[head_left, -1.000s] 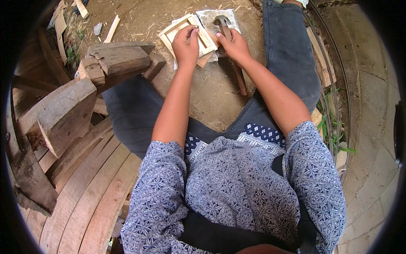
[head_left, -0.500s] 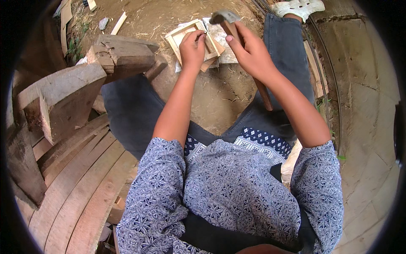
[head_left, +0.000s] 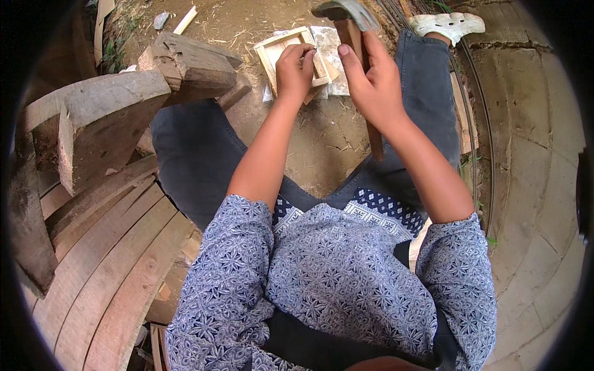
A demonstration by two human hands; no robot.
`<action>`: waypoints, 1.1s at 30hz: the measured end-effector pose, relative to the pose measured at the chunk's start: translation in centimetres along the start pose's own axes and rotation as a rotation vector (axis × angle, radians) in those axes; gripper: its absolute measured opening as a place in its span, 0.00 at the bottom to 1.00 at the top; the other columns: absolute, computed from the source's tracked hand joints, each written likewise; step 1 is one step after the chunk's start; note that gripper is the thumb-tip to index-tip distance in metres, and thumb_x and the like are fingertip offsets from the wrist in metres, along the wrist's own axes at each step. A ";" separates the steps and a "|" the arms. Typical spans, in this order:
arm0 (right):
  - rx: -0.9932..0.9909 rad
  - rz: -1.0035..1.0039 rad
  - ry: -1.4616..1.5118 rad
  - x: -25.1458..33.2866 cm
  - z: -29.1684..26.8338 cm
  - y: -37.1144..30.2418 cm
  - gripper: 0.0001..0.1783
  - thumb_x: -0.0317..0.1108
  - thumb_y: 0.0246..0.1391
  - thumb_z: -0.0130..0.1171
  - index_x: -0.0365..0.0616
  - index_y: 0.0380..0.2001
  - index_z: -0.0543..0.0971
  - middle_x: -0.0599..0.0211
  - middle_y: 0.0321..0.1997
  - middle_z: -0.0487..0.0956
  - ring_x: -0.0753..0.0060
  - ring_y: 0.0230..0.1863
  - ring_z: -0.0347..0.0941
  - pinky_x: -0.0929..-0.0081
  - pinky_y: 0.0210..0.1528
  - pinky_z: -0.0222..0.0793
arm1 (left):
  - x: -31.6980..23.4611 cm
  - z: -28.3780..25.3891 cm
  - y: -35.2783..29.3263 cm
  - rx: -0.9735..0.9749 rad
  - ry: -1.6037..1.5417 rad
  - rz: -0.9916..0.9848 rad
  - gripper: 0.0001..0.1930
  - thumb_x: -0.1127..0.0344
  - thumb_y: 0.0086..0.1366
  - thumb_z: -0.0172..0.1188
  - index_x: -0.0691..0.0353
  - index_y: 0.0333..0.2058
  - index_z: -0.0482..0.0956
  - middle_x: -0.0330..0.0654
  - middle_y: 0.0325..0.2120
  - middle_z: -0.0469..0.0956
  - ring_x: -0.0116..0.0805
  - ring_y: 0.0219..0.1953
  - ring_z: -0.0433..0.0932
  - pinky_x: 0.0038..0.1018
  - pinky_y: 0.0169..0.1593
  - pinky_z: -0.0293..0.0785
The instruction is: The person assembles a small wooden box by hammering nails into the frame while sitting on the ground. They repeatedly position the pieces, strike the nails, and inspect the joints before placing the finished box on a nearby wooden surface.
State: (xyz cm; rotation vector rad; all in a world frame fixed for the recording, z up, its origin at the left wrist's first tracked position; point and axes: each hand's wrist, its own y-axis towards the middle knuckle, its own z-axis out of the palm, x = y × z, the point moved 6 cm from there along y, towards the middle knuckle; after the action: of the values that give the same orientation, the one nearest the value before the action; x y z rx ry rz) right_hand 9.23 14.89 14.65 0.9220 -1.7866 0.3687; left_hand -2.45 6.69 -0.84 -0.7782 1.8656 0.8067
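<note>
A small rectangular frame of pale wood lies on the ground between my legs, over a piece of wood and a whitish sheet. My left hand rests at the frame's right side, thumb and forefinger pinched on what looks like a small dark nail, mostly hidden by the fingers. Above and to the right, my right hand grips a hammer by its wooden handle. The metal head is raised, pointing away from me, and the handle's end hangs toward my right thigh.
Heavy timber blocks stand at the left, with long planks below them. Wood scraps and shavings litter the dirt. Cables run along a paved strip at the right, beside my white clog.
The hammer and my right hand have shifted slightly right, the hammer head rising in the picture. My left hand keeps its pinch at the frame; the whole view has moved a little.
</note>
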 end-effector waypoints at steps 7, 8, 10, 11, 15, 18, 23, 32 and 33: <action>0.040 0.029 -0.147 -8.1 2.2 -1.5 0.17 0.31 0.57 0.56 0.34 0.48 0.72 0.40 0.35 0.76 0.36 0.37 0.74 0.55 0.41 0.70 | -0.7 0.8 0.8 -0.003 0.067 0.124 0.05 0.74 0.60 0.61 0.65 0.36 0.82 0.50 0.33 0.80 0.51 0.36 0.80 0.36 0.41 0.76; 0.023 -0.001 -0.137 -6.4 1.8 -0.9 0.17 0.31 0.57 0.56 0.35 0.48 0.72 0.40 0.35 0.76 0.36 0.37 0.74 0.56 0.41 0.70 | -0.3 0.6 0.5 -0.002 0.074 0.129 0.05 0.75 0.60 0.61 0.65 0.36 0.82 0.50 0.33 0.80 0.51 0.36 0.80 0.36 0.41 0.76; 0.061 0.120 -0.029 -2.7 0.7 -0.5 0.17 0.31 0.57 0.57 0.34 0.48 0.73 0.41 0.35 0.76 0.39 0.35 0.75 0.58 0.39 0.70 | -0.2 0.1 -0.3 0.006 0.067 0.042 0.06 0.74 0.60 0.62 0.65 0.36 0.82 0.50 0.33 0.81 0.50 0.37 0.81 0.36 0.42 0.76; 0.012 0.040 -0.009 -1.3 0.2 -0.4 0.17 0.30 0.57 0.57 0.35 0.49 0.72 0.42 0.34 0.76 0.40 0.34 0.74 0.58 0.38 0.70 | 0.0 0.0 -0.1 0.001 0.067 0.043 0.06 0.73 0.61 0.62 0.65 0.36 0.83 0.50 0.34 0.81 0.49 0.38 0.81 0.35 0.43 0.76; 0.038 0.023 -0.106 -4.3 1.2 -1.8 0.16 0.30 0.57 0.56 0.36 0.48 0.72 0.43 0.31 0.75 0.41 0.32 0.73 0.58 0.38 0.68 | -0.5 0.4 0.0 0.012 0.104 0.064 0.06 0.74 0.60 0.62 0.66 0.36 0.82 0.50 0.34 0.80 0.50 0.37 0.80 0.36 0.42 0.76; 0.189 0.111 -0.157 -9.5 2.8 -2.7 0.15 0.32 0.57 0.57 0.37 0.45 0.72 0.44 0.30 0.75 0.42 0.34 0.74 0.61 0.39 0.69 | -0.6 0.9 0.4 0.014 0.080 0.070 0.06 0.75 0.60 0.61 0.66 0.36 0.81 0.51 0.33 0.80 0.52 0.37 0.80 0.38 0.42 0.75; 0.006 0.214 0.022 -5.2 0.0 -2.2 0.22 0.34 0.60 0.56 0.35 0.55 0.73 0.47 0.41 0.81 0.60 0.41 0.79 0.67 0.45 0.72 | -0.3 0.5 0.1 0.007 0.077 0.054 0.05 0.74 0.61 0.61 0.65 0.36 0.80 0.50 0.34 0.79 0.49 0.37 0.80 0.37 0.42 0.75; 0.002 0.261 0.062 -6.5 0.0 -2.7 0.27 0.35 0.61 0.57 0.33 0.60 0.70 0.49 0.51 0.81 0.63 0.53 0.78 0.70 0.55 0.69 | -0.1 1.3 0.7 0.055 0.065 0.012 0.06 0.71 0.60 0.66 0.65 0.32 0.77 0.48 0.31 0.78 0.47 0.35 0.79 0.37 0.39 0.74; 0.002 0.236 0.044 -6.4 0.2 -2.7 0.27 0.35 0.61 0.57 0.33 0.60 0.70 0.49 0.51 0.81 0.63 0.53 0.78 0.70 0.55 0.69 | -0.1 1.3 0.7 0.044 0.082 0.042 0.07 0.71 0.60 0.66 0.65 0.32 0.76 0.48 0.31 0.77 0.47 0.35 0.79 0.38 0.39 0.73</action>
State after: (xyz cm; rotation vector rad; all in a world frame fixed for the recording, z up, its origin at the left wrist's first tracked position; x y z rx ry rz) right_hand 12.06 15.62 8.39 0.6998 -1.8593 0.5370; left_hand -2.33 8.15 -1.07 -0.7570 1.9714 0.7681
